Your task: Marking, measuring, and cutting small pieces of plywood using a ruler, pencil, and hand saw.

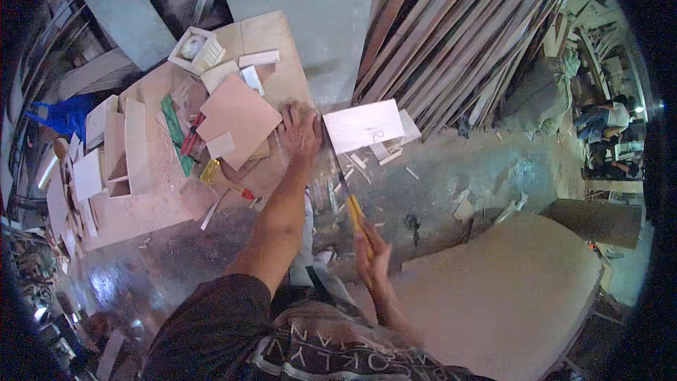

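Observation:
My left hand point(300, 130) lies flat with fingers spread near the right edge of a wooden worktable point(289, 39). My right hand point(371, 250) is wrapped round the yellow handle of a handsaw point(354, 209), low and to the right of the table. Its thin dark blade points up and away along the table's edge, against the left end of a pale board point(363, 125) that sticks out over the floor. Beside my left hand rests a square pinkish panel point(240, 118) with a small pale block point(221, 145) on it.
On the table are a pale tray point(201, 49), red-handled pliers point(190, 137), a yellow tool point(210, 171) and wooden boxes point(127, 144). Long planks point(451, 35) are stacked at the far right. Offcuts litter the floor. A large panel point(493, 296) lies near right; people point(612, 120) are farther off.

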A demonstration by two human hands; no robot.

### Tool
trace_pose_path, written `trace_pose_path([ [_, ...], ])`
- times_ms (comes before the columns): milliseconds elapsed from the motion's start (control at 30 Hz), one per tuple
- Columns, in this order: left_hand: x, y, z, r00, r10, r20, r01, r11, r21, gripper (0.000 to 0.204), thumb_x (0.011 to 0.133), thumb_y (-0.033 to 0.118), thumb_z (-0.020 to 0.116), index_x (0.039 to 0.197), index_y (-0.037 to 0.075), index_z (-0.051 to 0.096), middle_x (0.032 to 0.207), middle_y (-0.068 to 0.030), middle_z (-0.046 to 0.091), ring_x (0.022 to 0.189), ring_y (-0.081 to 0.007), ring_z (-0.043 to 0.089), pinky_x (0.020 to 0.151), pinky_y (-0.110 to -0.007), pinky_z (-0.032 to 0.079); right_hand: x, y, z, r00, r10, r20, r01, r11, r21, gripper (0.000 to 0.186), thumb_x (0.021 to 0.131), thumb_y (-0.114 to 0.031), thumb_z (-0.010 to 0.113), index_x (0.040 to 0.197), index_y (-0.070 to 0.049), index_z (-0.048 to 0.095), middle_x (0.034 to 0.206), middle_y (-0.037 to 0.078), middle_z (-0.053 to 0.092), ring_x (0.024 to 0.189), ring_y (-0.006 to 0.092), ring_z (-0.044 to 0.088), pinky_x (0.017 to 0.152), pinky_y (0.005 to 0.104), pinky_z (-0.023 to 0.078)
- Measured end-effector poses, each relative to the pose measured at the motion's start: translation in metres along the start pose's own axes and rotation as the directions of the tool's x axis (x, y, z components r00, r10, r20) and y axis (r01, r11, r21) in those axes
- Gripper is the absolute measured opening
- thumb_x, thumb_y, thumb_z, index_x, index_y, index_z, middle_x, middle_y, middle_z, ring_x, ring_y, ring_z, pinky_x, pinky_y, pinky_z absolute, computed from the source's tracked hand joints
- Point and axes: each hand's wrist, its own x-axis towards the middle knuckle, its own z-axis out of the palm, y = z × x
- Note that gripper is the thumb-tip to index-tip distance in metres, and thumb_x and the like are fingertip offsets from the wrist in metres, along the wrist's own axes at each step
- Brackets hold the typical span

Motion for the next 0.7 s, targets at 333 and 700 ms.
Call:
trace_pose_path([
  [333, 0.005, -0.001, -0.013, 0.999, 0.010, 0.040, -0.011, 1.000, 0.027, 0.029, 0.087, 0.032, 0.059, 0.113, 0.018, 0.062, 0.133, -0.0121, 0.044, 0.133, -0.0383, 0.032, 0.098, -0.055, 0.034, -0.028, 0.001, -0.018, 0.997, 0.045, 0.068, -0.042, 0.998, -0.035, 0.042, 0.096, -0.022, 0.056, 0.128, 0.005, 0.056, 0.118, 0.019, 0.064, 0.108, 0.0178, 0.058, 0.089, 0.0297, 0.047],
  [700, 0.002, -0.003, -0.012, 0.999, 0.006, 0.046, -0.009, 0.999, 0.051, 0.031, 0.092, 0.036, 0.053, 0.112, 0.015, 0.063, 0.134, -0.0131, 0.043, 0.132, -0.0374, 0.034, 0.100, -0.053, 0.034, -0.022, -0.003, -0.011, 0.996, 0.084, 0.009, -0.085, 0.991, 0.104, 0.039, 0.096, -0.017, 0.055, 0.125, 0.008, 0.056, 0.115, 0.020, 0.065, 0.107, 0.0222, 0.061, 0.092, 0.0307, 0.046],
])
